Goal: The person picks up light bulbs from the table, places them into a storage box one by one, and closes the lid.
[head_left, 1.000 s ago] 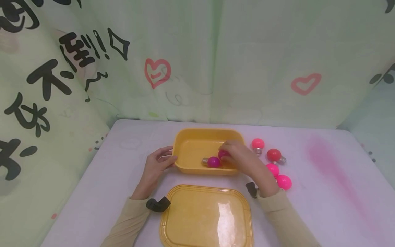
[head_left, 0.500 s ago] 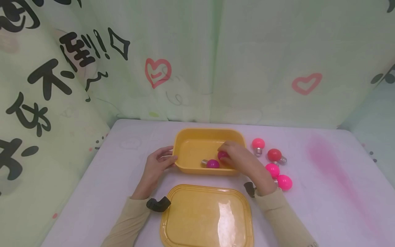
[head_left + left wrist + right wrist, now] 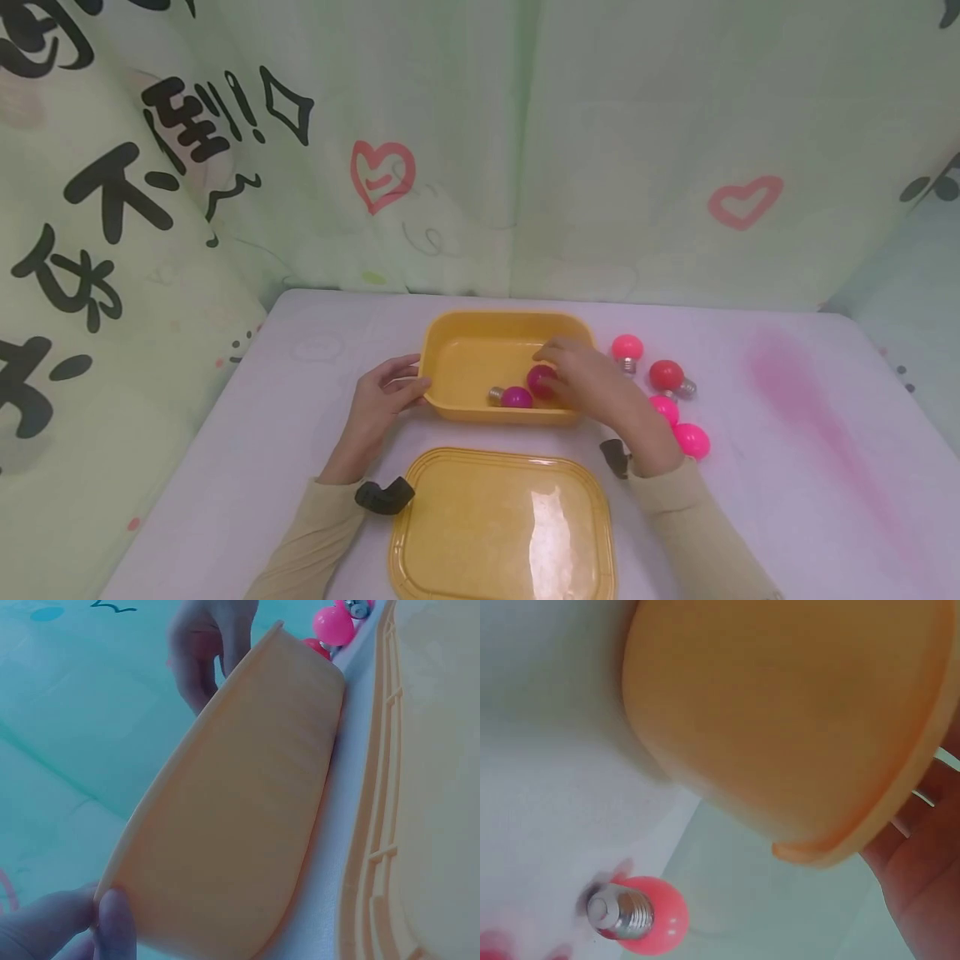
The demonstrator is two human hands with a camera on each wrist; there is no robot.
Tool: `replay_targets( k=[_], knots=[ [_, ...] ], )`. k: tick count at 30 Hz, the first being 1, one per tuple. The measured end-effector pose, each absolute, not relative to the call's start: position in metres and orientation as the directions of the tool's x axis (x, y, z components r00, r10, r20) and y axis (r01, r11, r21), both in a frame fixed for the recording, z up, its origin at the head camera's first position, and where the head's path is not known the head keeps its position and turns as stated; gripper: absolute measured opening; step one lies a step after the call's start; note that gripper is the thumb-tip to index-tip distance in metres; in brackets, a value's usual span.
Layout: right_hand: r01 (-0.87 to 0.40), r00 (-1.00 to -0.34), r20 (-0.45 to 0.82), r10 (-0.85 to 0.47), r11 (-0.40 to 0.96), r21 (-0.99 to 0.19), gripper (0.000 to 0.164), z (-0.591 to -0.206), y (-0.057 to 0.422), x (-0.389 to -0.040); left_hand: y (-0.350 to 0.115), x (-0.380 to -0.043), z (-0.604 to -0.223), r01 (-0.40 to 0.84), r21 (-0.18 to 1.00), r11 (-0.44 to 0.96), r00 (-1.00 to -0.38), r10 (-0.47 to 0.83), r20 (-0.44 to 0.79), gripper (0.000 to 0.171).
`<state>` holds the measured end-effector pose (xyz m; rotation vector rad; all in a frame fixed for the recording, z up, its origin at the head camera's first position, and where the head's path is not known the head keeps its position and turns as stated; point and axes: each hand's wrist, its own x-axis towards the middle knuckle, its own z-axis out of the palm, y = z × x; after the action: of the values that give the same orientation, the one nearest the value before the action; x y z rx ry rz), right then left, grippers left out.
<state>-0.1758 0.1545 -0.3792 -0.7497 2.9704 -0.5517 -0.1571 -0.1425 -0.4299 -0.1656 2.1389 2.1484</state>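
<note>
A deep yellow plastic box [image 3: 457, 354] stands near the back of the table. My left hand [image 3: 382, 398] pinches its left rim between thumb and fingers, also seen in the left wrist view at the box wall [image 3: 217, 810]. Inside the box lie a purple light bulb [image 3: 517, 397] with its metal base to the left, and a second magenta bulb [image 3: 538, 380]. Over that second bulb, at the box's right end, my right hand [image 3: 592, 382] has loosened, its fingers lifted above the bulb and its thumb close beside it. In the right wrist view the box wall hides what is inside.
Right of the box lie several bulbs: a coral pink one [image 3: 627, 347], a red one [image 3: 666, 375] and bright pink ones, the nearest bulb [image 3: 692, 441] by the right sleeve. A flat yellow lid [image 3: 495, 525] lies in front of the box.
My right hand's fingers have let go of the magenta bulb and risen slightly, so more of it shows. The purple bulb has shifted slightly left. My left hand stays on the rim.
</note>
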Motion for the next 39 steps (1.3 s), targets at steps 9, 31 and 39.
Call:
replay_targets(
  k=[9,31,39],
  knots=[
    [-0.394,-0.912,0.038,-0.409,0.843,-0.366,0.043,-0.371,0.163,-0.173,-0.143,-0.158,-0.431,-0.152,0.988,-0.014,-0.988,0.001,-0.152,0.048],
    [-0.374,-0.925,0.069,-0.373,0.865,-0.334,0.045,-0.366,0.192,-0.172,-0.142,-0.159,-0.433,-0.159,0.987,0.011,-0.987,-0.003,-0.159,0.047],
    [-0.428,-0.904,0.12,-0.411,0.848,-0.312,0.036,-0.366,0.206,-0.173,-0.142,-0.158,-0.431,-0.16,0.987,0.009,-0.987,-0.002,-0.16,0.048]
  ],
)
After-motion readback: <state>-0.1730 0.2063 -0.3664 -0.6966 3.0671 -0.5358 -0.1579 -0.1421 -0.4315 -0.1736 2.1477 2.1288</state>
